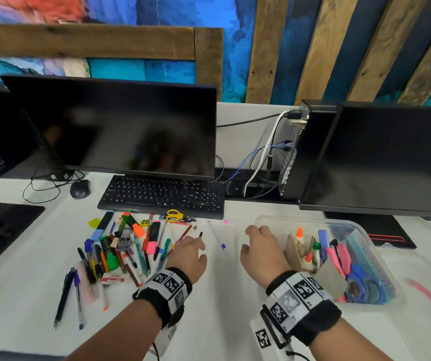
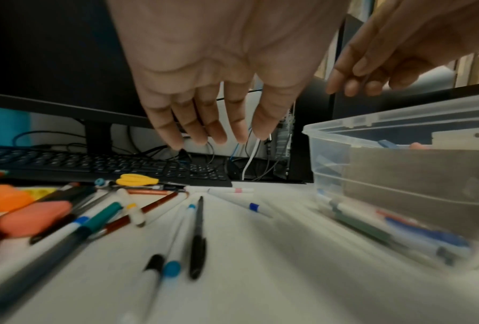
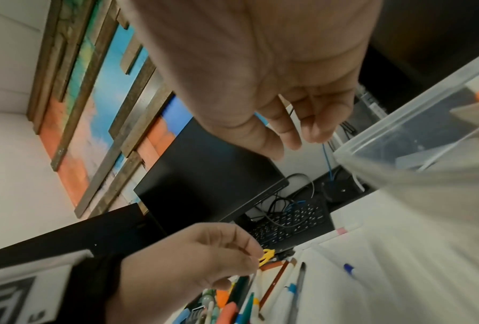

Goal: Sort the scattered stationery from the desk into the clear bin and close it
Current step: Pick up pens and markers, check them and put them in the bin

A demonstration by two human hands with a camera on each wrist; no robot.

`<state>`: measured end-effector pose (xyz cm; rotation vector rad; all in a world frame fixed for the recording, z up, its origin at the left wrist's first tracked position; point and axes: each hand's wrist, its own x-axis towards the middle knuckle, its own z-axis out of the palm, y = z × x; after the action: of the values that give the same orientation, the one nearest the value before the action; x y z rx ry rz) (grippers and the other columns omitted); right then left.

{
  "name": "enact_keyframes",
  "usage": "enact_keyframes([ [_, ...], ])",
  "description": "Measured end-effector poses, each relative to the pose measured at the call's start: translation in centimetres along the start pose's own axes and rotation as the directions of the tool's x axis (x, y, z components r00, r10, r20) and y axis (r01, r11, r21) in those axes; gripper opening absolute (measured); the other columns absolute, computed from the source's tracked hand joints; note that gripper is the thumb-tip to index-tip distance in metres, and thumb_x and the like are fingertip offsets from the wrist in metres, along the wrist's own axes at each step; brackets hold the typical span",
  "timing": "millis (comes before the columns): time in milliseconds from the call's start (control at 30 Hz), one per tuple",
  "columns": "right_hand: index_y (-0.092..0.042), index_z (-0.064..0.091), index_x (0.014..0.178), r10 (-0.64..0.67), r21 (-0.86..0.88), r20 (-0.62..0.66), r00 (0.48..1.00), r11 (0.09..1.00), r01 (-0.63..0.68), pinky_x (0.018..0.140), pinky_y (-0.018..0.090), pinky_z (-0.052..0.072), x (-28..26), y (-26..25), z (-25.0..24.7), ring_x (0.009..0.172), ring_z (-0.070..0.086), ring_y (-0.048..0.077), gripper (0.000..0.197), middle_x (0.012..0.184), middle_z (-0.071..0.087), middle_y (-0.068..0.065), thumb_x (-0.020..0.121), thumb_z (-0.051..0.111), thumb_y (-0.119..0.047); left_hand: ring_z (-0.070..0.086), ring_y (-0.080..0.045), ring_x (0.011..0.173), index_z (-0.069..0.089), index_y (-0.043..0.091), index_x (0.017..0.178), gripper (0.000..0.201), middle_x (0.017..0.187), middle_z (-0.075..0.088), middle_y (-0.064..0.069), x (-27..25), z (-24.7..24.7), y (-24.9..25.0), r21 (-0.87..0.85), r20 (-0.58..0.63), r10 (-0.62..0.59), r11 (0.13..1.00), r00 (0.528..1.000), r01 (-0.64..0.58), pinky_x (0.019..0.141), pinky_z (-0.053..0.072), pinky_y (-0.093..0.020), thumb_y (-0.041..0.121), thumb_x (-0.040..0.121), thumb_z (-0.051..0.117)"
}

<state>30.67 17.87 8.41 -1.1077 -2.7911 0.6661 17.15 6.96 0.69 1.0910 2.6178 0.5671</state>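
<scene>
A pile of scattered pens, markers and highlighters (image 1: 120, 246) lies on the white desk in front of the keyboard, with yellow scissors (image 1: 174, 214) at its far edge. My left hand (image 1: 196, 246) hovers over the pile's right edge, fingers (image 2: 205, 127) straight and holding nothing; pens (image 2: 198, 236) lie below it. A white pen with a blue band (image 1: 221, 242) lies between my hands. My right hand (image 1: 256, 243) hangs empty, fingers (image 3: 288, 131) loosely curled, beside the left wall of the clear bin (image 1: 365, 227). The bin is lidless and holds blue scissors, markers, glue and cardboard.
A black keyboard (image 1: 162, 196) and monitor (image 1: 120, 126) stand behind the pile, with a mouse (image 1: 80, 188) at the left. A second monitor (image 1: 391, 157) and cables sit behind the bin. A blurred pink curved object (image 1: 430, 300) lies right of the bin. A black pad (image 1: 1, 230) is at far left.
</scene>
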Motion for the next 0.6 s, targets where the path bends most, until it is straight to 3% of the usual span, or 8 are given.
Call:
enact_keyframes([
  [67,-0.011,0.047,0.127,0.003,0.024,0.051,0.999,1.0,-0.004,0.088,0.029,0.04,0.5,-1.4,1.0,0.116,0.049,0.027,0.035,0.126,0.046,0.01,0.093,0.043,-0.015,0.045,-0.02,0.119,0.056,0.017,0.116,0.026,0.126,0.051,-0.001,0.2,-0.4,-1.4,0.005,0.041,-0.03,1.0,0.999,0.03,0.099,0.04,-0.029,0.021,0.092,0.047],
  [233,-0.007,0.047,0.129,0.058,0.037,0.176,0.983,0.997,-0.065,0.098,0.032,0.043,2.0,-3.4,4.6,0.117,0.049,0.029,0.037,0.128,0.046,0.013,0.092,0.042,-0.012,0.05,-0.019,0.115,0.055,0.015,0.117,0.027,0.126,0.051,-0.003,0.7,-0.9,-4.6,0.024,0.128,-0.08,0.997,0.988,0.078,0.094,0.041,-0.025,0.018,0.092,0.048],
  [433,-0.008,0.04,0.134,0.142,-0.058,0.281,0.949,0.99,-0.131,0.104,0.031,0.039,3.3,-3.4,9.0,0.125,0.043,0.027,0.042,0.137,0.04,0.011,0.093,0.042,-0.014,0.048,-0.021,0.121,0.051,0.014,0.123,0.03,0.134,0.044,-0.007,1.2,-0.9,-6.6,0.045,0.209,-0.076,0.997,0.975,0.068,0.101,0.039,-0.026,0.014,0.093,0.047],
  [600,-0.007,0.033,0.141,0.175,-0.078,0.252,0.952,0.984,-0.161,0.108,0.028,0.035,4.7,-2.1,11.7,0.131,0.037,0.024,0.046,0.146,0.031,0.008,0.095,0.04,-0.014,0.051,-0.022,0.119,0.048,0.014,0.124,0.03,0.133,0.047,-0.007,2.1,-0.9,-7.2,0.082,0.297,-0.067,0.996,0.953,0.044,0.098,0.042,-0.029,0.017,0.095,0.045],
])
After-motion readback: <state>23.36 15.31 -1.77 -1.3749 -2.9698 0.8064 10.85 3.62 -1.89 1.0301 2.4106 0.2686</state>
